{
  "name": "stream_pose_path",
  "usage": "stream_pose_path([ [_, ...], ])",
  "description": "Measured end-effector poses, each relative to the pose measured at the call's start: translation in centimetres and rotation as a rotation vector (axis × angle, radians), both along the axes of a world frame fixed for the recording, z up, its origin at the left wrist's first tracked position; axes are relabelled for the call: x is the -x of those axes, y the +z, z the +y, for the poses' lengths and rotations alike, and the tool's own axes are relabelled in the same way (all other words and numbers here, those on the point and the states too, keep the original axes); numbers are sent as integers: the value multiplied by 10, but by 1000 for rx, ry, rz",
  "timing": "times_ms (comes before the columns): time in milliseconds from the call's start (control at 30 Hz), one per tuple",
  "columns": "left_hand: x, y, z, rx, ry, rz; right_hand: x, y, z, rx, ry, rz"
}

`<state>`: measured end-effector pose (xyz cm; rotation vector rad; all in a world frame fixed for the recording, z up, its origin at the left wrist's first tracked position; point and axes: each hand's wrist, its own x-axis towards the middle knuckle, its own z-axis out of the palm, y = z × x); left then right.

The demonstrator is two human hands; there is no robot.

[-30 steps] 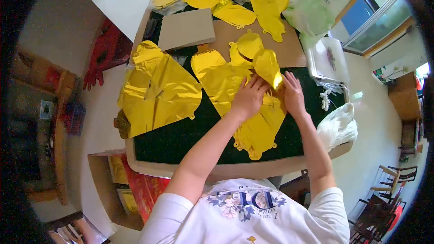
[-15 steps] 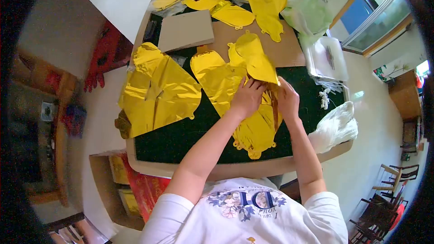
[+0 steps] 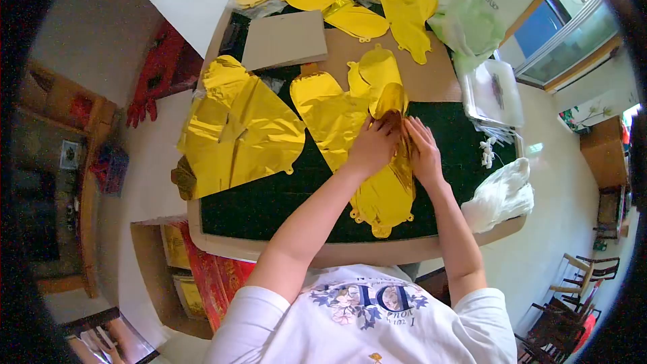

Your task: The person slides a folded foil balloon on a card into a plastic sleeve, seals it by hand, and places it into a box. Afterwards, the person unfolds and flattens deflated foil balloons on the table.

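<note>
A flat gold foil balloon (image 3: 381,192) with small tabs along its edge lies on the dark green table top in front of me. My left hand (image 3: 375,145) bends its fingers over a folded part near the balloon's middle. At the balloon's right edge, my right hand (image 3: 423,152) has its fingers close together against the foil, thumb side facing the left hand. Foil curls up between the two hands, and the fingertips are partly hidden in it. Left of these, another large gold foil balloon (image 3: 246,135) lies creased and flat.
More gold foil balloons (image 3: 404,10) lie at the far side, by a grey-brown flat box (image 3: 284,39). Along the right stand a green plastic bag (image 3: 475,27), a clear plastic container (image 3: 495,94) and a crumpled white bag (image 3: 500,195). A cardboard box (image 3: 151,256) sits below the table's left corner.
The raised upper flap of the balloon has folded inward and down between my hands. My right hand has moved slightly left and down, its fingers now lying along the foil edge.
</note>
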<state>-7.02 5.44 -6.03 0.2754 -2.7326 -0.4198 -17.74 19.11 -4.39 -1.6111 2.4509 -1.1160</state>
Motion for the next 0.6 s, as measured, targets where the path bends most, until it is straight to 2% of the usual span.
stream_pose_path([
  [167,0,2,3,-43,48,-91,7,-1,-3,-27,-30,39],
  [233,-1,3,0,-108,-24,-14,13,-2,-8,73,-78,-42],
  [300,0,0,-1,-61,-43,43,24,2,-19,78,-130,-7],
  [367,0,1,-2,-88,-76,67,28,6,-28,-30,-43,58],
  [467,1,29,-2,-95,-35,-349,33,5,-35,-70,13,156],
  [567,-1,4,1,-77,12,-14,37,-1,-34,-103,37,183],
  [600,2,2,-2,-158,-17,-123,38,2,-34,-80,13,175],
])
